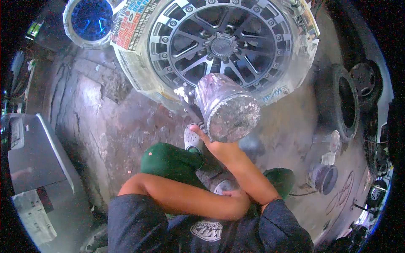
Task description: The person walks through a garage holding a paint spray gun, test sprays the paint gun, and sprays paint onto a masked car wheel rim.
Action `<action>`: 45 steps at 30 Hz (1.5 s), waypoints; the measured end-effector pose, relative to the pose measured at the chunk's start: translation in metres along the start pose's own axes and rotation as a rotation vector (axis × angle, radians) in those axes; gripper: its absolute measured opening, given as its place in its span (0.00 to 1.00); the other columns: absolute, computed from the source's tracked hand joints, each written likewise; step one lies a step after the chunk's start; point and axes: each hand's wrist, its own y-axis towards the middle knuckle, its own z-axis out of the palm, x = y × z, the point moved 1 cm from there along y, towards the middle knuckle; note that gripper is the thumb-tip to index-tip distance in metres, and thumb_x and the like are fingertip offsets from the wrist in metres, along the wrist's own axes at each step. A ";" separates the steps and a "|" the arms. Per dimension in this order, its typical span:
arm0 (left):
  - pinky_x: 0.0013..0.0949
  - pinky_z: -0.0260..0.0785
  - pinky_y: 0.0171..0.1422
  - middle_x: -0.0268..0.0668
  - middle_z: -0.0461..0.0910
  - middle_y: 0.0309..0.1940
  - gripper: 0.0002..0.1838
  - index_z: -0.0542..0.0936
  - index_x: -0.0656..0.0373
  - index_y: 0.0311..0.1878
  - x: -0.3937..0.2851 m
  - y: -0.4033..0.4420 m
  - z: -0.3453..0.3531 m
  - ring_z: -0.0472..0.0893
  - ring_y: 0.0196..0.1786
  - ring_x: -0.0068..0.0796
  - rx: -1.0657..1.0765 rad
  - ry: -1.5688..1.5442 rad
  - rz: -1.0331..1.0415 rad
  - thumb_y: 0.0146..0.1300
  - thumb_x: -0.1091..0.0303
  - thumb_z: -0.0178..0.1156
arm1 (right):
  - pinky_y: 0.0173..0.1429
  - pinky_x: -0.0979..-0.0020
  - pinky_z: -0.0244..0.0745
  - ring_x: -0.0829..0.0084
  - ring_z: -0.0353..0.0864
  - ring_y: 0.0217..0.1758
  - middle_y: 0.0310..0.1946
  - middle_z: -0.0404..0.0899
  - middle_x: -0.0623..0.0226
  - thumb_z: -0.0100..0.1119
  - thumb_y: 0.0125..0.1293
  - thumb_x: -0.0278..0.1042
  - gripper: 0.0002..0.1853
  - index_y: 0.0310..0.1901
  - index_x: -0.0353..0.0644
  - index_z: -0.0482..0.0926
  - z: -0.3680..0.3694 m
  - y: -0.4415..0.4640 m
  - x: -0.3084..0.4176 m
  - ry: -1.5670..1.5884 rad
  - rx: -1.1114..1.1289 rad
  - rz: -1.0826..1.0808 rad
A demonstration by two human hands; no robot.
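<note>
My right hand (219, 147) is closed around the dark handle of a spray gun whose large, paint-stained metal cup (234, 116) points up toward me. Most of its fingers are hidden behind the cup. Just beyond the cup is a grey multi-spoke wheel rim (222, 47), its tire covered by newspaper and masking (137, 74). Across my body lies my left arm, with my left hand (234, 194) tucked against my right forearm near the elbow. Only a small part of that hand shows, and whether it grips anything is hidden.
A smaller masked round piece with a blue centre (92, 19) stands at the upper left. To the right are a tire (346, 101), an open metal can (324, 178) and a thin hose on the stained floor (126, 126). A grey car panel (38, 156) is at the left.
</note>
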 end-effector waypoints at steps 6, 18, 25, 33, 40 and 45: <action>0.77 0.69 0.58 0.36 0.82 0.61 0.27 0.86 0.47 0.59 -0.008 0.063 0.024 0.81 0.60 0.55 0.057 -0.083 -0.107 0.57 0.49 0.71 | 0.59 0.51 0.74 0.50 0.82 0.51 0.47 0.84 0.50 0.66 0.67 0.56 0.28 0.49 0.32 0.83 0.006 0.019 -0.001 0.047 0.031 -0.005; 0.77 0.70 0.57 0.36 0.81 0.63 0.27 0.85 0.47 0.59 -0.047 0.214 0.079 0.81 0.61 0.55 0.361 0.307 -0.540 0.56 0.49 0.72 | 0.62 0.46 0.72 0.46 0.81 0.53 0.48 0.84 0.52 0.67 0.53 0.28 0.18 0.48 0.40 0.85 0.000 0.027 0.005 0.099 -0.092 -0.003; 0.77 0.70 0.56 0.35 0.82 0.61 0.26 0.86 0.47 0.58 -0.043 0.250 0.097 0.81 0.61 0.54 0.469 0.448 -0.314 0.57 0.50 0.71 | 0.60 0.47 0.72 0.46 0.81 0.52 0.47 0.84 0.51 0.65 0.54 0.28 0.17 0.47 0.39 0.85 -0.002 0.031 0.004 0.085 -0.064 0.049; 0.75 0.69 0.58 0.34 0.80 0.64 0.28 0.85 0.47 0.60 -0.034 0.257 0.103 0.80 0.63 0.53 0.280 0.125 -0.474 0.58 0.47 0.69 | 0.55 0.52 0.75 0.48 0.82 0.46 0.43 0.84 0.52 0.67 0.67 0.55 0.27 0.48 0.33 0.83 -0.004 0.055 0.004 0.037 -0.173 -0.035; 0.72 0.69 0.60 0.35 0.79 0.64 0.28 0.84 0.48 0.61 -0.013 0.185 0.077 0.79 0.64 0.52 0.163 -0.114 -0.248 0.59 0.48 0.68 | 0.60 0.49 0.72 0.46 0.80 0.54 0.50 0.82 0.46 0.67 0.67 0.55 0.30 0.54 0.31 0.81 -0.003 0.049 0.003 0.044 -0.106 0.041; 0.69 0.69 0.60 0.37 0.79 0.63 0.26 0.83 0.49 0.60 0.002 0.120 0.053 0.79 0.63 0.53 0.090 -0.140 -0.030 0.59 0.50 0.67 | 0.63 0.46 0.69 0.48 0.80 0.54 0.48 0.84 0.54 0.66 0.55 0.31 0.17 0.48 0.42 0.85 -0.008 0.054 0.012 0.108 -0.165 0.034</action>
